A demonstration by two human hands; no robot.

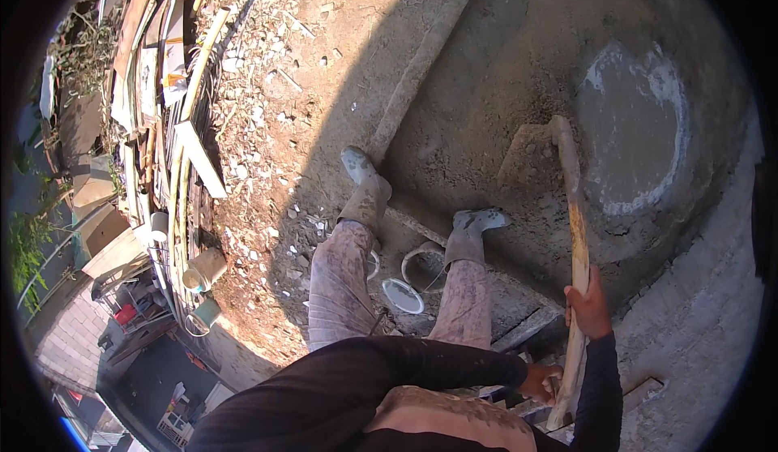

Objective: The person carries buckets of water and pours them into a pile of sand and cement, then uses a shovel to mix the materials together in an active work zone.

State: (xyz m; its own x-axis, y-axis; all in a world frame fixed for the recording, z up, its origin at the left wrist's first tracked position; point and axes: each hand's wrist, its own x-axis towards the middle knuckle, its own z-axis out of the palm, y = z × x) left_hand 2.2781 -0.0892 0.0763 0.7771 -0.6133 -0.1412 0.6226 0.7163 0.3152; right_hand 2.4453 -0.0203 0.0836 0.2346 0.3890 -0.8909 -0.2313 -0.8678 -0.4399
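A hoe with a long, pale wooden handle [577, 241] reaches from beside my body to the sand pile. Its blade [523, 156] is caked in sand and lies against the heap near the water. My right hand [592, 302] wraps around the middle of the handle. Closer to the handle's near end, my left hand [541, 383] is closed on it, with that arm crossing in front of me. To the right of the blade, a round pool of grey water [634, 128] with a whitish rim sits in a hollow of wet sand [519, 55].
My boots [478, 223] stand on either side of a board edging [425, 59]. Buckets [423, 267] stand behind my legs, one holding greyish liquid [403, 296]. Stacked planks [194, 156], rubble and more buckets [204, 270] lie at the left. A concrete surface [689, 330] runs along the right.
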